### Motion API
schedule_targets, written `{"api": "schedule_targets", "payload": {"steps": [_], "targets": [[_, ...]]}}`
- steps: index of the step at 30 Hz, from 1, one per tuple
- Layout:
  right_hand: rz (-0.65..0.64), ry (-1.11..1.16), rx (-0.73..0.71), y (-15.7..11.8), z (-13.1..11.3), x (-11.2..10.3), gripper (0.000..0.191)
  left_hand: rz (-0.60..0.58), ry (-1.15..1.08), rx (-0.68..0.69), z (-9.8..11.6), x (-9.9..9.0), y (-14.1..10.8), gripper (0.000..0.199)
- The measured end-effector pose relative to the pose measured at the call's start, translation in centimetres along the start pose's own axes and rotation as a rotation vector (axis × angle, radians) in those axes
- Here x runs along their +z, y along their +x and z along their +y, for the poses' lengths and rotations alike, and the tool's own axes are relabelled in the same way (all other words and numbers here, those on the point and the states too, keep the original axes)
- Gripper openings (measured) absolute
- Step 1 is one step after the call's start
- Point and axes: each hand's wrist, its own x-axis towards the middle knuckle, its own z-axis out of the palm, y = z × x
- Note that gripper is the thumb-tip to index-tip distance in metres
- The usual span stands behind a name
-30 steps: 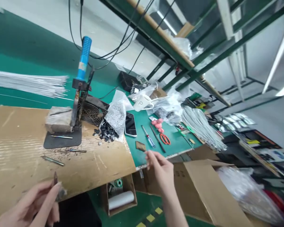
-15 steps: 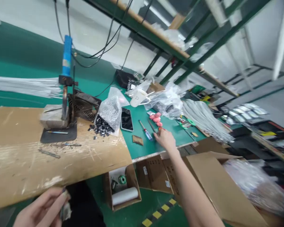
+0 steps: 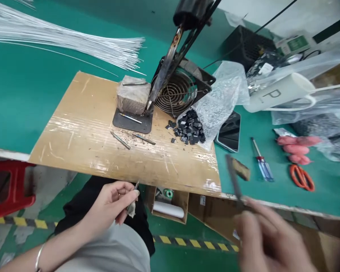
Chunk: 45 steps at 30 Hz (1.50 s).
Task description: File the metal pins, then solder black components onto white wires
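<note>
Between its thumb and fingers my left hand (image 3: 117, 198) pinches a small pointed metal tip (image 3: 136, 185), with a greyish scrap (image 3: 131, 209) hanging below. My right hand (image 3: 268, 234), blurred at the lower right, is closed on a flat dark metal tool (image 3: 234, 177) that points up and left. Beyond the cardboard (image 3: 87, 124), a long soldering iron (image 3: 166, 68) leans down beside a wrapped block (image 3: 133, 96). Several thin metal tips lie around a dark pad (image 3: 146, 124).
A fan (image 3: 177, 90), a bag of black pieces (image 3: 191, 126), a phone (image 3: 229, 132), a screwdriver (image 3: 262, 162), orange-handled scissors (image 3: 302, 177) and a white mug (image 3: 283, 92) stand or lie rightward. Below the table edge is an open box (image 3: 168, 209).
The view has swung left and closer to the cardboard. My right hand has come off the green table with the flat dark tool. My left hand still pinches its small item.
</note>
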Motion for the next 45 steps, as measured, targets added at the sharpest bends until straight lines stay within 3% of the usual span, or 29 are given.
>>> {"api": "schedule_targets", "payload": {"steps": [3, 6, 12, 17, 23, 30, 33, 37, 45], "targets": [[-0.07, 0.158, -0.484, -1.9, -5.1, 2.9, 0.045, 0.002, -0.014, -0.014, -0.1, 0.2, 0.2, 0.059], [-0.251, 0.255, -0.642, -2.0, -7.3, 5.4, 0.047, -0.028, -0.059, -0.035, -0.3, 0.3, 0.1, 0.058], [-0.316, 0.168, -0.711, -2.5, -6.6, 6.2, 0.055, -0.105, -0.128, -0.096, -0.5, 0.2, 0.3, 0.058], [-0.293, 0.146, -0.706, -2.8, -6.9, 6.3, 0.057, -0.227, 0.012, -0.021, -0.4, 0.0, 0.3, 0.062], [-0.196, 0.057, -0.66, -2.4, -8.2, 7.3, 0.055, -0.164, 0.101, 0.05, -0.6, 0.5, 0.2, 0.066], [-0.241, 0.156, -0.638, -2.9, -8.3, 5.7, 0.063, -0.18, -0.014, -0.012, -0.5, 0.6, 0.2, 0.066], [-0.258, 0.145, -0.659, -3.0, -8.5, 6.5, 0.061, -0.181, -0.002, -0.014, -0.5, 0.6, 0.1, 0.067], [-0.185, 0.132, -0.67, -2.9, -8.9, 7.7, 0.059, -0.136, -0.002, -0.015, -0.7, 0.6, 0.1, 0.066], [-0.197, 0.116, -0.653, -3.2, -8.8, 7.1, 0.06, -0.075, 0.158, 0.053, -0.3, 0.9, 0.1, 0.058]]}}
